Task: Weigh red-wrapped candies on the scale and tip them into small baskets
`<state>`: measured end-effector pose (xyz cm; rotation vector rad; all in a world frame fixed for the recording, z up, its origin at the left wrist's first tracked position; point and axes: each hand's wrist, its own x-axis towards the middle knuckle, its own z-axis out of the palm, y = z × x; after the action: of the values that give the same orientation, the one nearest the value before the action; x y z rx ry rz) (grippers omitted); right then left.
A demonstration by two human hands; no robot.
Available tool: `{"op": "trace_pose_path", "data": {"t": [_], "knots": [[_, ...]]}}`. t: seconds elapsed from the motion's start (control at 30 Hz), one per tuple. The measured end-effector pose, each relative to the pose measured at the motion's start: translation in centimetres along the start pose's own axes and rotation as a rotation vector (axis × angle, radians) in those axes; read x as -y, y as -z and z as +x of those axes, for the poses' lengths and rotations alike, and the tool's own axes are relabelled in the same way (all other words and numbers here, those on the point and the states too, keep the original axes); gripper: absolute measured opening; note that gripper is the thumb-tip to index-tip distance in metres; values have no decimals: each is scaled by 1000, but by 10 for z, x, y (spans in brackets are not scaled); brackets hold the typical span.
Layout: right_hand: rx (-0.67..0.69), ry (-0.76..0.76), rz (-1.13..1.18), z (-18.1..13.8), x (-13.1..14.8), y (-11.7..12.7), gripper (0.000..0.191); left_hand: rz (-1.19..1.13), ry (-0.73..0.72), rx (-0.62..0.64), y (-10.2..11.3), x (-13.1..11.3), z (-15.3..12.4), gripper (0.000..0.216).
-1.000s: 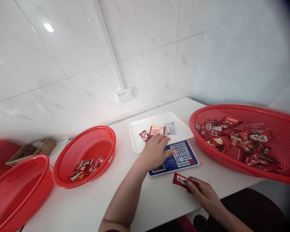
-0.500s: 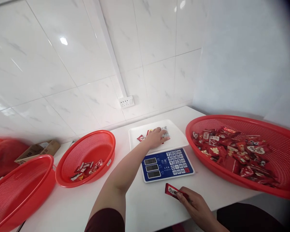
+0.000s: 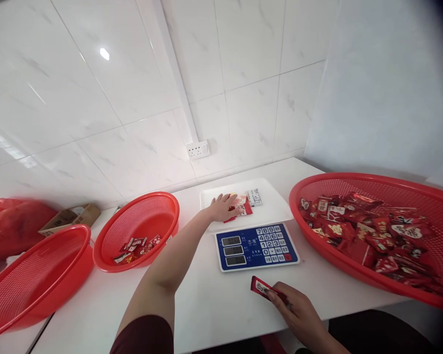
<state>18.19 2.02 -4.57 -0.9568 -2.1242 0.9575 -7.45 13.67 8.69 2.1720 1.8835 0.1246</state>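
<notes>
My left hand [image 3: 221,207] reaches onto the white pan [image 3: 273,209] of a blue-faced scale [image 3: 256,246], its fingers curled round red and pink snack packets [image 3: 241,206]. A silver packet [image 3: 254,196] lies just beyond them on the pan. My right hand [image 3: 299,307] rests on the white table near the front edge and pinches one red packet [image 3: 261,287] between thumb and fingers. A large red basket [image 3: 391,182] full of red packets stands at the right.
A smaller red basket [image 3: 140,216] holding several packets sits left of the scale. Another red basket [image 3: 33,275] stands at the far left, with a cardboard box [image 3: 72,216] and red bag [image 3: 15,231] behind it. A wall socket [image 3: 198,149] is on the tiled wall.
My left hand went from the scale's keypad to the pan, then slid left there, gathering the red and pink packets. My right hand kept its red packet and barely moved.
</notes>
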Motion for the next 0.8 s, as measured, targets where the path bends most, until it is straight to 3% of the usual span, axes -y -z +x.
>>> {"op": "trace_pose_path", "data": {"t": [0.27,0.4,0.57,0.67,0.8], "knots": [[-10,-7,-15,0,3,2,42,-3,-63,20,3,3,13,100],[3,-10,-14,-1,4,2,43,-13,-51,-125,16,2,0,82],[17,7,-10,-2,3,4,42,127,196,-305,26,14,-72,68],[30,24,-15,-2,2,4,41,338,421,-264,18,29,-136,69],[40,35,-35,-1,2,3,40,429,748,-124,0,57,-205,60]]}}
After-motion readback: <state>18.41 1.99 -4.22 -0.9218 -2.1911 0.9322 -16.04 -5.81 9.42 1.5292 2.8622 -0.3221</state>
